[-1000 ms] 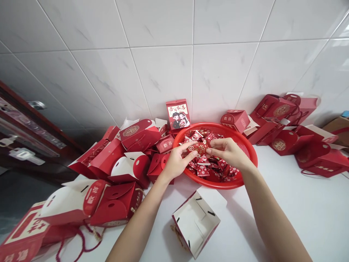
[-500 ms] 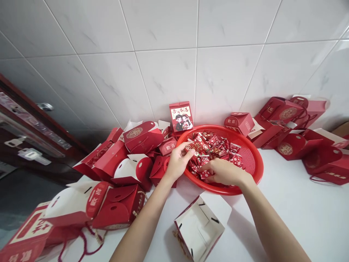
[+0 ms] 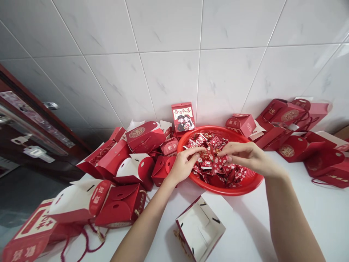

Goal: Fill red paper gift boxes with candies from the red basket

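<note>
Over the red plastic basket (image 3: 253, 183) both hands are at work among wrapped candies. My left hand (image 3: 182, 167) is closed, thumb and fingers pinching a red patterned candy (image 3: 206, 153) above the pile. Close beside it, my right hand (image 3: 252, 156) pinches another red wrapped candy (image 3: 222, 160), its fingertips just right of the left hand's. Below the two is a heap of red printed candies (image 3: 229, 174), partly covered by the hands. In front of the basket stands an open box (image 3: 200, 229), white inside with dark slots and no candy visible in it.
Several red gift boxes (image 3: 137, 167) crowd the left of the white tabletop, some with cords. More red boxes (image 3: 289, 143) stand on the right. A box with a cartoon couple (image 3: 184, 118) leans near the tiled wall behind. Keys (image 3: 38, 153) hang from a cabinet at left.
My right hand has risen out of the pile and moved right, now pinching a candy. My left hand has shifted slightly right, still holding its candy. The view has shifted a little.
</note>
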### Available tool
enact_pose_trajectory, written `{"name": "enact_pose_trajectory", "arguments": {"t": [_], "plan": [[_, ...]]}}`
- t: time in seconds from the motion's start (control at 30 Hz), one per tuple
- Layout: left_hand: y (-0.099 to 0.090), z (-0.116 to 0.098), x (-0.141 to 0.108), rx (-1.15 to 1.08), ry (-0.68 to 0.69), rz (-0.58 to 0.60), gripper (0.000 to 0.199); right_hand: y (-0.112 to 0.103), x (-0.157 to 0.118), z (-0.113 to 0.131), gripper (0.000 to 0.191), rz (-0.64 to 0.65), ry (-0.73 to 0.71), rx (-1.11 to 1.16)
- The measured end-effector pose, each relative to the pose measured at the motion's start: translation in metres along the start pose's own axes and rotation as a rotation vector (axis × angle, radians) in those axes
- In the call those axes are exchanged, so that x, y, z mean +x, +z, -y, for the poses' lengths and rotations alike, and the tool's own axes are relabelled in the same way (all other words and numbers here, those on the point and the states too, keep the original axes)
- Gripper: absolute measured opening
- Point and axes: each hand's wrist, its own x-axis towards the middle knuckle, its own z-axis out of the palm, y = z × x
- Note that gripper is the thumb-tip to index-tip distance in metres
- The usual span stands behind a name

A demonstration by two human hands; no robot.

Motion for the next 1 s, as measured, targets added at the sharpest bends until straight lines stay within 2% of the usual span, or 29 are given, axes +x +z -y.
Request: {"name": "enact_pose_trajectory", "arguments": {"t": [0.1,0.23,0.4,0.57,0.67,0.77,1.0], "plan": [[0.000,-0.006,-0.002,-0.009,-0.017,0.068,0.030,0.005,0.004,0.001,0.015,-0.095,-0.065,0.103],[-0.001,-0.011,-0.003,-0.080,-0.041,0.101,0.032,0.009,0.006,-0.001,0.017,-0.102,-0.106,0.149],[-0.005,-0.017,-0.002,-0.231,-0.120,-0.007,0.026,0.017,0.009,-0.004,0.021,-0.202,-0.030,0.198],[-0.003,-0.025,-0.005,-0.172,-0.100,0.028,0.048,0.025,0.014,-0.008,0.030,-0.230,-0.054,0.175],[-0.001,-0.027,-0.006,-0.102,-0.063,0.002,0.059,0.027,0.014,-0.006,0.041,-0.219,-0.084,0.163],[-0.001,-0.027,-0.005,-0.043,0.012,-0.015,0.065,0.026,0.012,-0.001,0.046,-0.200,-0.040,0.123],[-0.003,-0.033,-0.007,0.085,0.155,-0.051,0.060,0.029,0.011,0.008,0.038,-0.143,0.036,0.127]]}}
